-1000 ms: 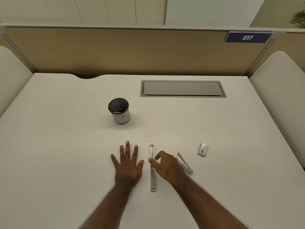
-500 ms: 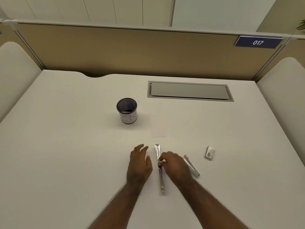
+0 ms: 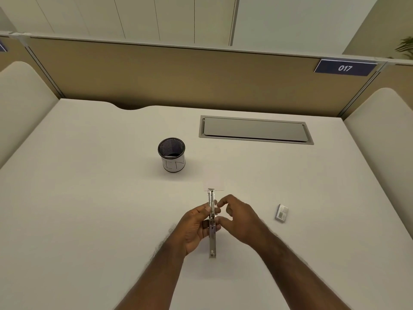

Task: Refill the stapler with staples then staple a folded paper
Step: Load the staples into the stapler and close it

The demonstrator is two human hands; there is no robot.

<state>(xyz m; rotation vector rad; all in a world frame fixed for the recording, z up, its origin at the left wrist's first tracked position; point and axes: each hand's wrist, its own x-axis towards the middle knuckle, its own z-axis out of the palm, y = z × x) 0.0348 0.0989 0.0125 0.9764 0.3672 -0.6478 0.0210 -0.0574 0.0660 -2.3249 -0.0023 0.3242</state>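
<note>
The metal stapler (image 3: pixel 212 242) is swung open into one long strip and is lifted a little off the white desk (image 3: pixel 89 209). My left hand (image 3: pixel 194 227) grips it round the middle from the left. My right hand (image 3: pixel 242 218) comes in from the right, its curled thumb and fingers pinching at the stapler's hinge. A small box of staples (image 3: pixel 281 213) lies on the desk to the right of my hands. The folded white paper (image 3: pixel 215 183) lies just beyond the stapler's far tip and barely shows against the desk.
A black mesh pen cup (image 3: pixel 172 155) with a white label stands beyond and to the left of my hands. A grey cable hatch (image 3: pixel 254 130) is set into the desk at the back. Partition walls close off the back and both sides.
My left hand left the desk and took hold of the stapler, which came up off the surface. My right hand stayed at the hinge. The second metal piece is now hidden behind my right hand.
</note>
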